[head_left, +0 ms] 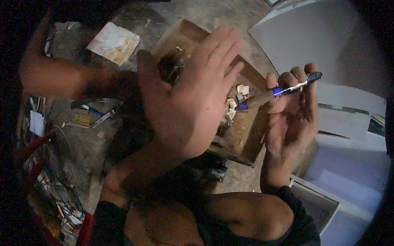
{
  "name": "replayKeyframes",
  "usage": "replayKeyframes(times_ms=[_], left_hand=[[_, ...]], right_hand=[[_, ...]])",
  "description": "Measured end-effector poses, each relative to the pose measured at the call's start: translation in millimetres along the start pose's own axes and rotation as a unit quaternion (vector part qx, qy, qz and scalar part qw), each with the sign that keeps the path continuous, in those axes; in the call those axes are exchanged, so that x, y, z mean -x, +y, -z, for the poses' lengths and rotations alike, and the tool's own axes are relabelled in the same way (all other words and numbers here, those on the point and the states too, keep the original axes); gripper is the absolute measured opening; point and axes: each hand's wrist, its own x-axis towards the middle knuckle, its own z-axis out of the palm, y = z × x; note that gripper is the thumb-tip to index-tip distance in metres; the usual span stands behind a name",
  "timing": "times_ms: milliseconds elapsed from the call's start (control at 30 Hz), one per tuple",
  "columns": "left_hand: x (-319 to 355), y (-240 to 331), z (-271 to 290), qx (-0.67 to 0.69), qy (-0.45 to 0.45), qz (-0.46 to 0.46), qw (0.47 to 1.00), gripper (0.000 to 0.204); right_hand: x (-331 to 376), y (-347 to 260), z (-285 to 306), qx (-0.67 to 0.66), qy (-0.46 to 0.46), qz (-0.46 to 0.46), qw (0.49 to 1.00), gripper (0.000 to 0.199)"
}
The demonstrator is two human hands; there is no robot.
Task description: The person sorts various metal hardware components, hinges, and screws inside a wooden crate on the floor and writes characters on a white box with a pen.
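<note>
Left hand point(193, 94) is spread open, empty, over the brown tray point(240, 137) — a careless swing might clip the blue-and-black pen point(278, 92) above the tray's right side. Right hand point(291, 119) grips that in its fingers — loosen up and it'd probably drop.

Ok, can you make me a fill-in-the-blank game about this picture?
The right hand holds a pen-like thing; the left hand holds ____.
The left hand is ____, not closed.
The box below the left hand is coloured ____.
The stained sheet lies on the box's ____ side.

Missing words: nothing; open; brown; left.
</note>
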Motion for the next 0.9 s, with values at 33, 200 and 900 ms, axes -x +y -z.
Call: replayKeyframes(times_ms=[33,200,900], left_hand=[[1,-2,5,0.015,0.002,-0.007,1.000,0.115],[5,1,5,-0.037,0.042,-0.033,0.998,0.113],[10,-7,10,-0.051,0.071,0.034,0.996,0.101]], right_hand=[[-2,2,-2,-0.011,0.006,0.000,1.000,0.030],[-13,2,-10,-0.104,-0.016,-0.020,0.994,0.027],[-20,-13,-2,-0.317,0.018,-0.128,0.940,0.027]])
